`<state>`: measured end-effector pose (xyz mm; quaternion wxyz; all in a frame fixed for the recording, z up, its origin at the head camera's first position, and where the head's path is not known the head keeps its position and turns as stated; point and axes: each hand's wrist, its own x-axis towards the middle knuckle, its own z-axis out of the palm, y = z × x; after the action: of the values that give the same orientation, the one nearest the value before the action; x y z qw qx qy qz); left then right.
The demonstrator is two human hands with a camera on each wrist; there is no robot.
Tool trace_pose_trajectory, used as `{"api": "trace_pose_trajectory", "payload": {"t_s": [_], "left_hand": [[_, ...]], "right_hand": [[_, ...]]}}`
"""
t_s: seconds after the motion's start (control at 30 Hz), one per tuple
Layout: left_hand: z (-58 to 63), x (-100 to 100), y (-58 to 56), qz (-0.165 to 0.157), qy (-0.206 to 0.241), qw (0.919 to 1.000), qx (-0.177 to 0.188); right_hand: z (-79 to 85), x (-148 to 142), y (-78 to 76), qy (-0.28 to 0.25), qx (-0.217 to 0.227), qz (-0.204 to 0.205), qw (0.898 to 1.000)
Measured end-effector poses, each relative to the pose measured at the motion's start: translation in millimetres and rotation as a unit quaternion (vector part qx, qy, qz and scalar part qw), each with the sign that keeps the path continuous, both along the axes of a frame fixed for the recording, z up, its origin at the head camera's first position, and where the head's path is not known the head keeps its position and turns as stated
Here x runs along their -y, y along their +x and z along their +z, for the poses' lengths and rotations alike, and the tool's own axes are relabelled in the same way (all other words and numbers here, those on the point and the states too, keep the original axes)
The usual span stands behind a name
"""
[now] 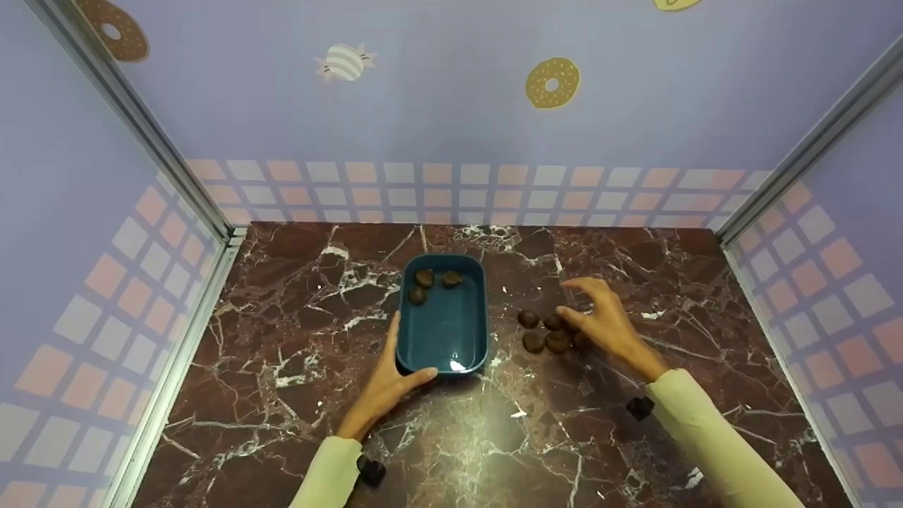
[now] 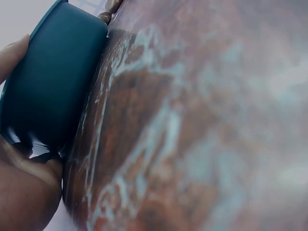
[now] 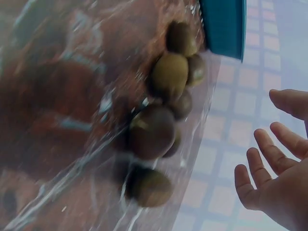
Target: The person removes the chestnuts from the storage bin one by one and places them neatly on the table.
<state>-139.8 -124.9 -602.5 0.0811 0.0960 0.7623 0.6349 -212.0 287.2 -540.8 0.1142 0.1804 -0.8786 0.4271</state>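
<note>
A dark teal rectangular dish (image 1: 444, 331) stands on the marble-patterned table, with 3 brown chestnuts (image 1: 424, 278) at its far end. My left hand (image 1: 384, 381) holds the dish's near left corner, fingers along the left side and thumb at the front end. The left wrist view shows the thumb and a finger against the dish's outer wall (image 2: 57, 72). To the right of the dish lies a cluster of several chestnuts (image 1: 534, 343). Above the cluster's right side is my right hand (image 1: 605, 321), thumb and fingers spread. In the right wrist view, that hand is apart from the chestnuts (image 3: 153, 132).
The reddish-brown table (image 1: 303, 416) is bounded by a patterned back wall (image 1: 451, 127) and by side walls with metal corner rails (image 1: 811, 127). A small black device (image 1: 640, 408) sits at the right wrist, and another (image 1: 371, 470) at the left.
</note>
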Motion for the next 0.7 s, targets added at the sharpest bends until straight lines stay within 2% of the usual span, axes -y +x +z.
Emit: {"api": "trace_pose_trajectory", "payload": {"t_s": [0.13, 0.2, 0.7], "left_hand": [[21.4, 2.1, 4.7, -0.017, -0.003, 0.9998, 0.004], [26.6, 2.9, 6.4, -0.019, -0.001, 0.9998, 0.001], [28.0, 3.0, 7.5, -0.019, 0.001, 0.9998, -0.010]], "right_hand": [[2.1, 16.3, -2.6, 0.006, 0.000, 0.018, 1.000], [2.0, 25.0, -4.0, 0.013, -0.003, 0.027, 1.000], [7.6, 85.2, -20.6, 0.047, 0.008, 0.100, 0.994]]}}
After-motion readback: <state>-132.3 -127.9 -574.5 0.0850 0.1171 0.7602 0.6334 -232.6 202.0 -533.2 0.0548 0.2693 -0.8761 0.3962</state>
